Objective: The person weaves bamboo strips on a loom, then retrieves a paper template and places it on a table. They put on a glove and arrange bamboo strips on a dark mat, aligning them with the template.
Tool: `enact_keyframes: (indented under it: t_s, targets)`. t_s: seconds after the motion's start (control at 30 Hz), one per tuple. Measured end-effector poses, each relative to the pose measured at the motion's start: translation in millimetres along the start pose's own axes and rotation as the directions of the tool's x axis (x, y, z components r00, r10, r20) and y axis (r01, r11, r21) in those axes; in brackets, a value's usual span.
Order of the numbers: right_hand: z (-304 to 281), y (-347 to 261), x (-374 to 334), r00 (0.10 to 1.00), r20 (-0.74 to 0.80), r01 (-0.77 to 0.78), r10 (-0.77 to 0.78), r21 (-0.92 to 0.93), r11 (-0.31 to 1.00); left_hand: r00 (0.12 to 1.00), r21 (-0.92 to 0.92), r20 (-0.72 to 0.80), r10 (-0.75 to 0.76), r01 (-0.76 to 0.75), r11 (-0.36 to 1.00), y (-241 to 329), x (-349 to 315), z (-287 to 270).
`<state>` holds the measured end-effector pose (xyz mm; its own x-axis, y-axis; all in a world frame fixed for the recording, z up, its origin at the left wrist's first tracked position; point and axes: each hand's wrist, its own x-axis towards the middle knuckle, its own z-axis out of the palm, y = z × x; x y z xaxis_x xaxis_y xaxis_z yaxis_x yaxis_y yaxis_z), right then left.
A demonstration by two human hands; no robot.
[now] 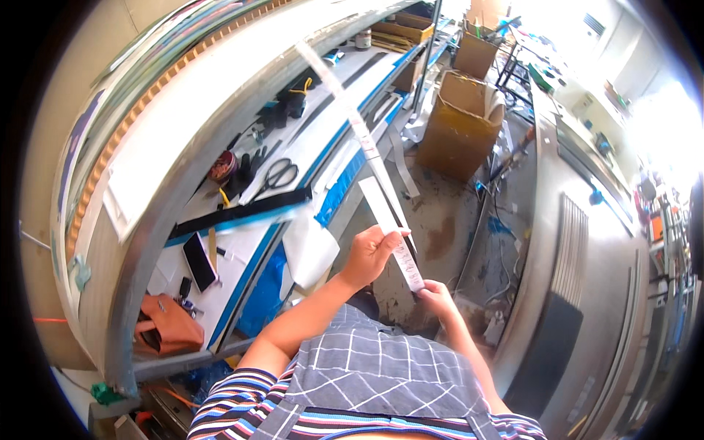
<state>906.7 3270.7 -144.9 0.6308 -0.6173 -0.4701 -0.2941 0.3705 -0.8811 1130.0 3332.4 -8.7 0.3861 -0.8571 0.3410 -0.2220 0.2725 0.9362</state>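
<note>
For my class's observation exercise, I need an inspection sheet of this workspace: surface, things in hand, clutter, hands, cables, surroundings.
Surface: white shelf with blue edging, inside a grey metal frame.
Job's things: short white strip with red marks; longer pale strip extending beyond it, lower end unclear.
Clutter: black-handled scissors, dark phone and brown bag on the shelf.
Hands: left hand grips the short white strip; right hand pinches its lower end.
Cables: pale cable on the floor.
Surroundings: open cardboard box ahead; metal-topped table at right.
</note>
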Motion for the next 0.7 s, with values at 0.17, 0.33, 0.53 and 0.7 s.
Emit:
enact_keyframes:
  t_s: [0.17, 0.33, 0.53, 0.7]
  targets:
    - [-72.9, -72.3, 65.2, 0.997, -0.072, -0.007, -0.016, -0.316, 0.949, 0.981, 0.032, -0.082, -0.173, 0.177, 0.984, -38.8, 68.8, -12.7]
    - [-82.6, -204.9, 142.3, 0.992, 0.041, 0.108, -0.115, -0.742, 0.662, 0.975, 0.059, -0.219, 0.024, -0.012, 0.998, -39.5, 109.9, -33.1]
    - [-66.7, -367.7, 266.6, 0.778, 0.464, 0.511, -0.424, -0.860, -0.004, 0.864, 0.094, -0.503, -0.032, 0.091, 0.991, -74.2, 146.8, -56.1]
    - [-23.3, -463.5, 396.2, 0.604, 0.664, 0.674, -0.441, -0.721, -0.163, 0.716, 0.337, -0.697, 0.042, 0.275, 0.901, -95.5, 214.7, -59.9]
